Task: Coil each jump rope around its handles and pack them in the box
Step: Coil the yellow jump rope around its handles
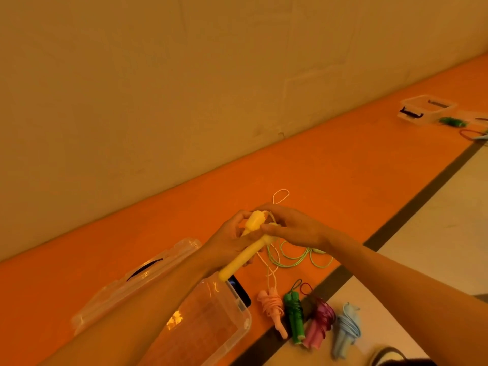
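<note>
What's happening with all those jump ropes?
A person is winding up a yellow jump rope. Their left hand grips the handles, and their right hand holds the cord near the top. Four coiled ropes lie on the floor: a pink rope, a green rope, a dark pink rope and a blue rope. The clear box sits open nearby with its lid beside it.

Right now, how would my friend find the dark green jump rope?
Find the clear plastic box on the orange floor; four coiled ropes lie in a row beside it. The dark green jump rope is second from the box, between a pink one and a magenta one, the only dark green bundle there.
</note>
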{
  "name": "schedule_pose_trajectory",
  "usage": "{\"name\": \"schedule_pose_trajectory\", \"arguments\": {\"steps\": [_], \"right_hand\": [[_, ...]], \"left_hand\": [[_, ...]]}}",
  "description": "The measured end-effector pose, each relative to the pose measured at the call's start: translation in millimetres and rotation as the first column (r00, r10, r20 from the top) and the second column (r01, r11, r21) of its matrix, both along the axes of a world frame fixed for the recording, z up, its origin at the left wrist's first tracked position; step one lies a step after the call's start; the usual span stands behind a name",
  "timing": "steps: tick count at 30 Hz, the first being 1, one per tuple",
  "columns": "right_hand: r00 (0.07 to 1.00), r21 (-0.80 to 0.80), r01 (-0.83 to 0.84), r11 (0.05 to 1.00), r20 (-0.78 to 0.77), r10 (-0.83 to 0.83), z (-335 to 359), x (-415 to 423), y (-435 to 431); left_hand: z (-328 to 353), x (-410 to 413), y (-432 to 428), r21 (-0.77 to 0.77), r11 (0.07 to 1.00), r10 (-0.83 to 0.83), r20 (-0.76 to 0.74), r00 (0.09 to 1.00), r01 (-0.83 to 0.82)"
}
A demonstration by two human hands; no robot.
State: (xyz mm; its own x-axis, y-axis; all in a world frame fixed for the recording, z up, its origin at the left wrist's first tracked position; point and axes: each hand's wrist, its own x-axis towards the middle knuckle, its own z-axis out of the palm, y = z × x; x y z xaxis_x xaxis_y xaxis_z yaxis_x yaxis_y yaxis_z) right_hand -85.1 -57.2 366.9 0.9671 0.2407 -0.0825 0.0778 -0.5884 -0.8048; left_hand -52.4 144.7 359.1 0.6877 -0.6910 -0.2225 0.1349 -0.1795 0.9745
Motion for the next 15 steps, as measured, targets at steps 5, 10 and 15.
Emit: {"name": "schedule_pose_trajectory", "arguments": {"steps": [5, 10, 15], "right_hand": [[0.991, 0.171, 0.137, 0.976, -0.018, -0.136, -2, 0, 5], [0.988, 0.225, 0.136, 0.965, 0.039, -0.148, -5, 0, 13], [0.973, 0.204, 0.163, 0.965, 0.13, -0.192, -4, 1, 19]], "left_hand": [[-6, 10, -4, 0.089, 0.996, 0.002, 0.101, 0.995, -0.011], [-6, 9, -3, 0.088, 0.992, 0.077, 0.146, 0.986, -0.091], [5, 7, 9, 0.219, 0.966, 0.047, 0.378, 0.925, -0.138]]}}
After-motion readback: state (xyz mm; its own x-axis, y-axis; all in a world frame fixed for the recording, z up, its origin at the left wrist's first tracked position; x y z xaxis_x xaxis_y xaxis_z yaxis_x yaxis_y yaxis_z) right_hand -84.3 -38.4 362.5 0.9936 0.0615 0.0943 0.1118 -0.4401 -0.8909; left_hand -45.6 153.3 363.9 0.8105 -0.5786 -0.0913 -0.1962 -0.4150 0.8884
